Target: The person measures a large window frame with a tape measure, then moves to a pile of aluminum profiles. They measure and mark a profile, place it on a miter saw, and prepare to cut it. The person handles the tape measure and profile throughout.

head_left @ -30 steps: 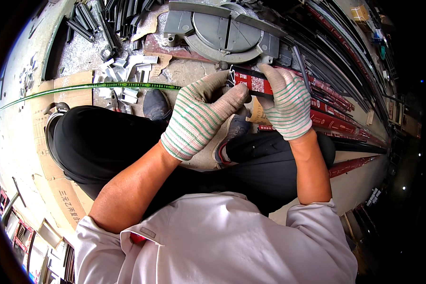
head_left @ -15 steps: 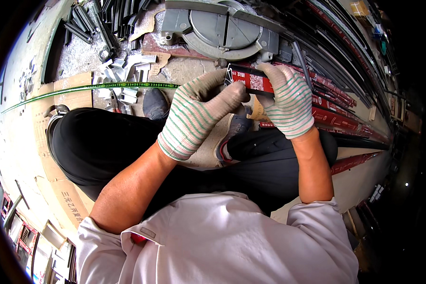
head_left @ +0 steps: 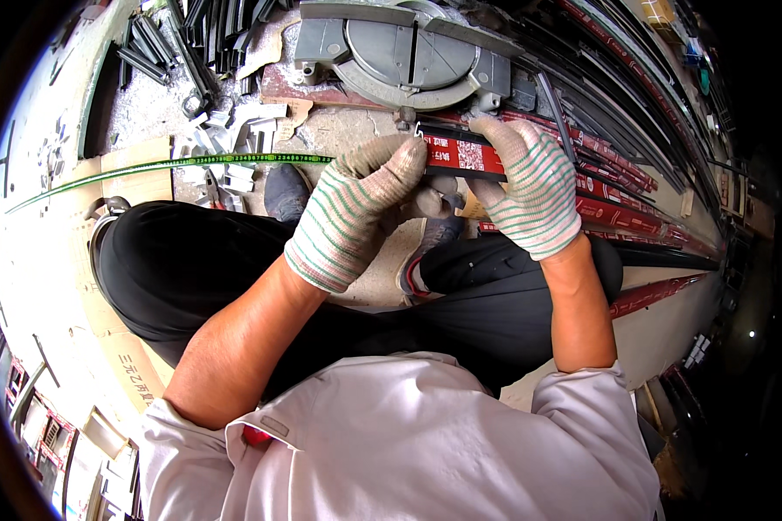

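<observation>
Both my hands wear knitted gloves with green stripes and are raised in front of my knees. Between them is a short visible stretch of black metal profile (head_left: 443, 165) with a red printed film (head_left: 465, 152) on its face. My left hand (head_left: 347, 213) is closed at the profile's left end, its thumb and forefinger by the pale cut edge. My right hand (head_left: 530, 187) grips the profile farther right, fingers over the top and thumb below. A green tape measure blade (head_left: 182, 162) runs from the far left up to my left hand, which hides its end.
A grey mitre saw base (head_left: 408, 56) stands ahead. Black profile offcuts (head_left: 148, 52) and silvery metal pieces (head_left: 235, 130) lie left of it. Pliers (head_left: 213, 187) rest by my shoe (head_left: 287, 191). Long red-filmed profiles (head_left: 634, 221) stretch along the right; cardboard (head_left: 122, 347) lies at left.
My left thumb and fingers have shifted on the profile's end, uncovering more of the red film. My right hand keeps its grip almost in place.
</observation>
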Demonstrator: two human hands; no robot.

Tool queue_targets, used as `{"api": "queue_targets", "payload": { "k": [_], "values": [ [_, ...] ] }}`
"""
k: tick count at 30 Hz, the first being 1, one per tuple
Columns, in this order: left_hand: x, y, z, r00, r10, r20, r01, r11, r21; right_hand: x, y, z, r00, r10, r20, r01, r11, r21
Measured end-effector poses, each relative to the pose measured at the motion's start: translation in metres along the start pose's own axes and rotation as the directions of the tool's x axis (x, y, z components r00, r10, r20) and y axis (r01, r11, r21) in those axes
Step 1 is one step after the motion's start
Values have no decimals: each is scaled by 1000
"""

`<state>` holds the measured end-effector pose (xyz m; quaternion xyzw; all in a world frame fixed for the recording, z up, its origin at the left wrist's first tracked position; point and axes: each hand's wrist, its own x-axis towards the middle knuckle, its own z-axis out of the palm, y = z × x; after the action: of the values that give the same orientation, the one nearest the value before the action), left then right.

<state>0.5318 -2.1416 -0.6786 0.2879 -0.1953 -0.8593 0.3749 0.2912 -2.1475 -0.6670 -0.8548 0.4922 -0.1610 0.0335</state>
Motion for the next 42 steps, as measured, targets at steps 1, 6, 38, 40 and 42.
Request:
{"api": "queue_targets", "payload": {
  "k": [1,6,38,40,42],
  "values": [
    [0,-1,-1,1000,2,3,-2,1000,-6,0,0,0,1000,-2,-2,2,1000,-4],
    [-1,0,1,1000,-5,5,5,1000,-17,-2,-2,-2,1000,13,13,-13,1000,15],
    [3,-9,-9,1000,-13,29,17,988,-155,0,-2,1,999,26,22,-26,1000,4],
    [2,-9,-10,999,-11,38,17,989,-147,0,-2,2,1000,19,20,-19,1000,-6],
    [1,-8,-10,999,-13,34,17,992,-124,0,-2,2,1000,19,21,-19,1000,-2]
  ]
}}
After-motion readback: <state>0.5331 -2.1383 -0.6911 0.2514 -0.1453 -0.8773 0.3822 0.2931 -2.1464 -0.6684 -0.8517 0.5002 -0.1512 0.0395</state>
